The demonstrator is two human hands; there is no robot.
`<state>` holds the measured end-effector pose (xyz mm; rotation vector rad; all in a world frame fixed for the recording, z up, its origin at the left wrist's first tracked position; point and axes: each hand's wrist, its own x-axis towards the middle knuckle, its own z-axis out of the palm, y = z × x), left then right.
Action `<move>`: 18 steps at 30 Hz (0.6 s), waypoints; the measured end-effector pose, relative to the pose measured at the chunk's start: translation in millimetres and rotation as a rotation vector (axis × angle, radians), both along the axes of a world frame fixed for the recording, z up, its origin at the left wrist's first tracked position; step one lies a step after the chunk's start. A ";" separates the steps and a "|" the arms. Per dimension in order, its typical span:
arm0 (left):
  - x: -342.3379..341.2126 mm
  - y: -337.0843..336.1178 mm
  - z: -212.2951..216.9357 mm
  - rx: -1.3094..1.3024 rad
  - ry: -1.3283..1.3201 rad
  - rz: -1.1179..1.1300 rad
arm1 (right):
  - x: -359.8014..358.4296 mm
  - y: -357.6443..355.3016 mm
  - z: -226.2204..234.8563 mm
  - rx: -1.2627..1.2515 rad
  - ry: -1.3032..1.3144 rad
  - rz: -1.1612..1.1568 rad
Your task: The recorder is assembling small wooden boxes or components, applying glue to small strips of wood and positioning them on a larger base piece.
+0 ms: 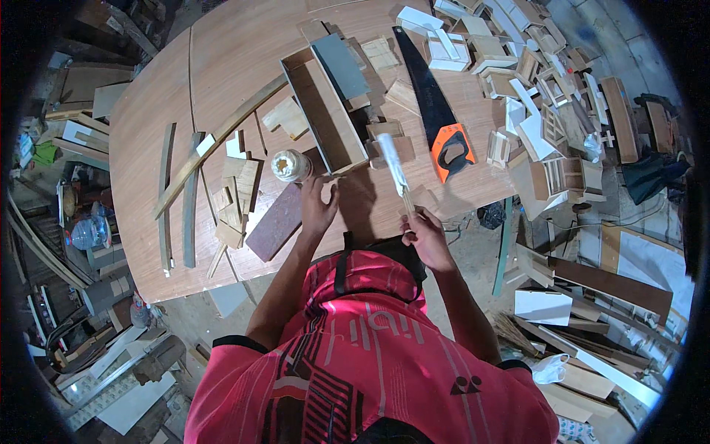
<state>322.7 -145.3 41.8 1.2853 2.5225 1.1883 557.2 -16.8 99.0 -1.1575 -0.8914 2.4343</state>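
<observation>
My right hand [425, 235] is closed around the lower end of a thin wooden stick [397, 172], whose upper part is coated in white. It points up and away, above the table's near edge. My left hand [319, 206] rests by the near corner of an open wooden box [322, 111], thumb and fingers apart. Just left of its fingertips stands a round whitish jar [289, 166] with an open top. A flat purplish-brown block [275, 223] lies beside my left wrist.
A handsaw [431, 100] with an orange handle lies to the right on the wooden table [244, 55]. A grey panel [340, 65] leans by the box. Wooden strips [191, 200] and offcuts [238, 189] lie left; small wooden pieces [551, 129] are piled at the far right.
</observation>
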 end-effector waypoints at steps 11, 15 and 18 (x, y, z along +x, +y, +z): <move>-5.4 46.7 8.1 -0.260 0.203 -0.072 | -10.0 0.8 -51.5 0.569 -0.076 0.337; -5.0 50.7 8.6 -0.301 0.195 -0.079 | -23.5 3.2 -62.1 0.738 -0.189 0.337; -4.8 54.8 8.7 -0.285 0.213 -0.077 | -28.6 1.8 -84.7 1.185 -0.378 0.381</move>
